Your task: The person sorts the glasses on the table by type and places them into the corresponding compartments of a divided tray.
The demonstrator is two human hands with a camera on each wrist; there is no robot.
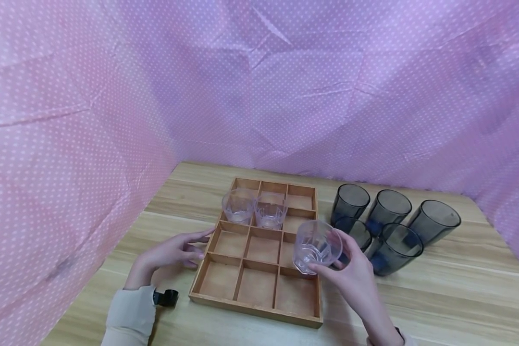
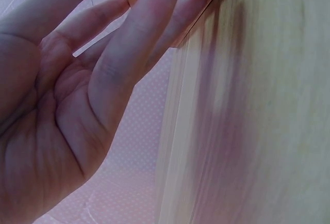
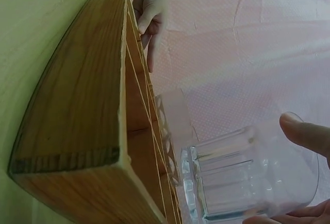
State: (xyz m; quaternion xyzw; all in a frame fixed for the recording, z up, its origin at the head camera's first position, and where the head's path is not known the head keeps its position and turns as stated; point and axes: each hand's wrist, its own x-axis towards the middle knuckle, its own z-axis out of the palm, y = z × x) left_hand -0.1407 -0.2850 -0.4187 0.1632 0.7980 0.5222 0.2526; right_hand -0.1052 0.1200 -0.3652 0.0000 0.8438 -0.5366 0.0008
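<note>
A wooden tray (image 1: 255, 310) divided into several compartments lies on the table. Over its right column, my right hand (image 1: 356, 274) holds a clear faceted glass (image 1: 313, 247), slightly tilted, with thumb and fingers around its side. In the right wrist view, the base of that glass (image 3: 227, 180) is apart from the tray. Two more clear glasses stand side by side in the second row from the back: one on the left (image 1: 239, 206), one in the middle (image 1: 270, 211). My left hand (image 1: 175, 251) touches the tray's left edge, its fingers (image 2: 126, 54) fairly straight.
Several grey tinted tumblers (image 1: 389, 211) stand close together right of the tray, near my right hand. A pink dotted cloth (image 1: 259, 96) hangs around the back and sides of the wooden table (image 1: 471, 278). A black strap end (image 1: 167, 298) sticks out from my left wrist.
</note>
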